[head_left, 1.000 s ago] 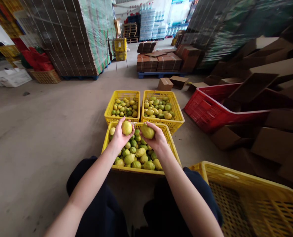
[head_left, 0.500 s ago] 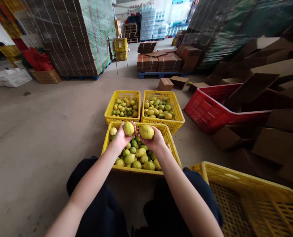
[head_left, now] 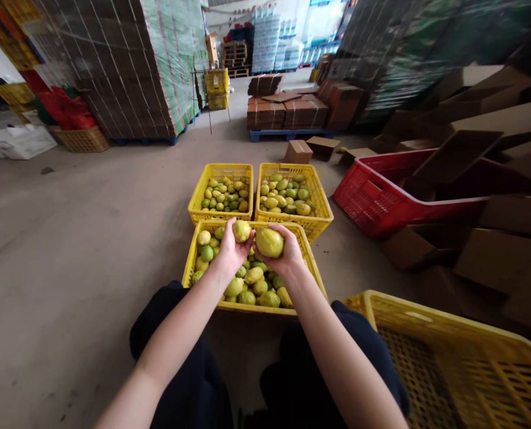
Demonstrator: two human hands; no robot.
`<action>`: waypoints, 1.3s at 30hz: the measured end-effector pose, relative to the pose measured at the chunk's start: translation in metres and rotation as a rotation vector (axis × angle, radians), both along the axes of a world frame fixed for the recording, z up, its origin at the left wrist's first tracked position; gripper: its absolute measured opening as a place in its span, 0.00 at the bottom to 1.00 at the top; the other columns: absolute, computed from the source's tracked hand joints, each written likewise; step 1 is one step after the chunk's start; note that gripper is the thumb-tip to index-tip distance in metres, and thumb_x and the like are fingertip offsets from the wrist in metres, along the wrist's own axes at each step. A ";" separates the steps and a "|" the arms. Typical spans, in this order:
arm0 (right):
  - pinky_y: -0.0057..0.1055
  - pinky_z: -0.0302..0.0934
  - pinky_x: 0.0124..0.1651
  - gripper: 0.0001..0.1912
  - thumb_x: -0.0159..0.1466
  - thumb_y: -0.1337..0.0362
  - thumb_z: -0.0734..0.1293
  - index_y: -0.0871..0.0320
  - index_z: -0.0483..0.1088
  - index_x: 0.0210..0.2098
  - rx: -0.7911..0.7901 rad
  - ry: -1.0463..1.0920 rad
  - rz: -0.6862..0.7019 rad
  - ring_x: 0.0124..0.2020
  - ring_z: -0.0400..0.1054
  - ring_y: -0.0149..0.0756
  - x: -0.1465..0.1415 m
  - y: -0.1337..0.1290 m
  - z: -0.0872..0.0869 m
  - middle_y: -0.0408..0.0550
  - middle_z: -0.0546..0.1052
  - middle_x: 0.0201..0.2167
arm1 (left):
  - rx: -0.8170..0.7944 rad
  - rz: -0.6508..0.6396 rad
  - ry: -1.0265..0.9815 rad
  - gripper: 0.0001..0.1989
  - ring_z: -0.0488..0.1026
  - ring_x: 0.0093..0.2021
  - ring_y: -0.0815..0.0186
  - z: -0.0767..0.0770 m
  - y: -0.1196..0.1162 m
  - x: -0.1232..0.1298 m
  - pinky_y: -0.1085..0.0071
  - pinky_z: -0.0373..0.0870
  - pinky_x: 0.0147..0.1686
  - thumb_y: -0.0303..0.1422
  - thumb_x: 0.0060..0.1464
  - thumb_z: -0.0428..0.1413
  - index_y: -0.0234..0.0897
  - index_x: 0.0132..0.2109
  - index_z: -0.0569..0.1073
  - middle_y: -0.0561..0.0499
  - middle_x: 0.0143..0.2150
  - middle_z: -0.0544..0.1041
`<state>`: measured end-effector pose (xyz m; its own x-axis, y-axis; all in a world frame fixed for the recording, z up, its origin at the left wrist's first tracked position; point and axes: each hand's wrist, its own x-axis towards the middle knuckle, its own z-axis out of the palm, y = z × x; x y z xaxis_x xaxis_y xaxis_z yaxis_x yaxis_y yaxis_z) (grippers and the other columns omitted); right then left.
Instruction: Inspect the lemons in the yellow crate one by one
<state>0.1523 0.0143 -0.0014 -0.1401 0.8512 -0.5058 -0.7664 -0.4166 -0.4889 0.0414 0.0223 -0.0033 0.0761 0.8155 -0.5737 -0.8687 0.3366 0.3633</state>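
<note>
My left hand holds a yellow lemon, its fingers curled round the fruit. Beside it, my right hand grips a larger yellow-green lemon. Both hands are raised over the near yellow crate, which holds many green and yellow lemons. The hands are close together and hide part of its contents. Just beyond stand a back left yellow crate and a back right yellow crate, both with lemons inside.
At the lower right stands another yellow crate. A red crate with cardboard is on the right, among loose cartons. Flattened boxes lie on a blue pallet ahead. A wrapped stack rises at the left.
My left hand has shifted slightly right with its lemon, uncovering fruit at the near crate's left side. My right hand has moved a little right, and its lemon is turned differently.
</note>
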 end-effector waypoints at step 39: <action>0.28 0.69 0.25 0.03 0.59 0.67 0.64 0.60 0.69 0.32 0.000 -0.014 -0.032 0.22 0.70 0.33 -0.011 -0.005 0.004 0.47 0.76 0.23 | 0.053 -0.052 -0.042 0.13 0.76 0.28 0.64 0.001 -0.008 -0.015 0.73 0.74 0.24 0.25 0.59 0.45 0.36 0.41 0.74 0.45 0.31 0.77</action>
<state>0.1413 0.0091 0.0025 -0.1058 0.8551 -0.5075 -0.7723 -0.3922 -0.4998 0.0264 0.0142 -0.0020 0.1419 0.8392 -0.5250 -0.8656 0.3625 0.3455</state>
